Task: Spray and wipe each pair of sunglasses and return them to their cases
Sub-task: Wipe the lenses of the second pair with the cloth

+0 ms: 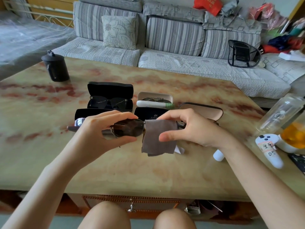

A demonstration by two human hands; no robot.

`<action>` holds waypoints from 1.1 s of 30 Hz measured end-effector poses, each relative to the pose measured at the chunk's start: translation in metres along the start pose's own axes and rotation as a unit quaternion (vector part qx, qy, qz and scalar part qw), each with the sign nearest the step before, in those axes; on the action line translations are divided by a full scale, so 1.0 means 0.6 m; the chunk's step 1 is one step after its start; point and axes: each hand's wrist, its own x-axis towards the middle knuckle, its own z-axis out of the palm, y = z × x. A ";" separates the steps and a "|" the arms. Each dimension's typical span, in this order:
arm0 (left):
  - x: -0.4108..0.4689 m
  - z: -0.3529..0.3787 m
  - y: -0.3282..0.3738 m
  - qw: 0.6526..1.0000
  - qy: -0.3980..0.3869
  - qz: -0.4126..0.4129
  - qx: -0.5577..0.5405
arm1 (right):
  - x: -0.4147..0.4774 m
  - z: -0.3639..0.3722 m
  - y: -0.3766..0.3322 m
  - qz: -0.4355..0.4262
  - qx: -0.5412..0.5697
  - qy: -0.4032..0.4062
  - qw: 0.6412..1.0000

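Above the table [49,154], the left hand [99,128] grips one brown-lensed pair of sunglasses [130,129], fingers curled round its rim, while the right hand [194,128] pinches one grey cloth [156,142] over the other lens. Behind lie five open cases [109,88]; a black pair [109,103] inside one shows "D" at each hinge. A white controller [270,152] bears a handwritten "D5".

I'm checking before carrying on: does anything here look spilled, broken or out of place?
Nothing stands out. The left hand holds the sunglasses, the right hand pinches the cloth over one lens, the cases lie open, and no spill shows on the table.
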 end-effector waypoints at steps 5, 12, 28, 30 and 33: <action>0.001 -0.001 0.006 1.000 -0.013 0.014 0.010 | 0.012 0.002 -0.019 0.026 -0.054 -0.045 0.997; 0.000 -0.005 0.012 0.999 -0.027 0.031 0.032 | 0.005 -0.014 -0.027 0.054 -0.018 -0.127 0.990; 0.005 -0.010 0.027 0.997 -0.007 0.064 0.041 | 0.003 -0.005 -0.037 0.029 0.008 -0.110 0.993; 0.005 -0.010 0.029 0.997 -0.010 0.064 0.034 | -0.004 -0.013 -0.034 0.036 0.020 -0.137 0.990; 0.008 -0.009 0.031 0.997 -0.011 0.071 0.034 | -0.010 -0.023 -0.028 0.041 0.033 -0.165 0.985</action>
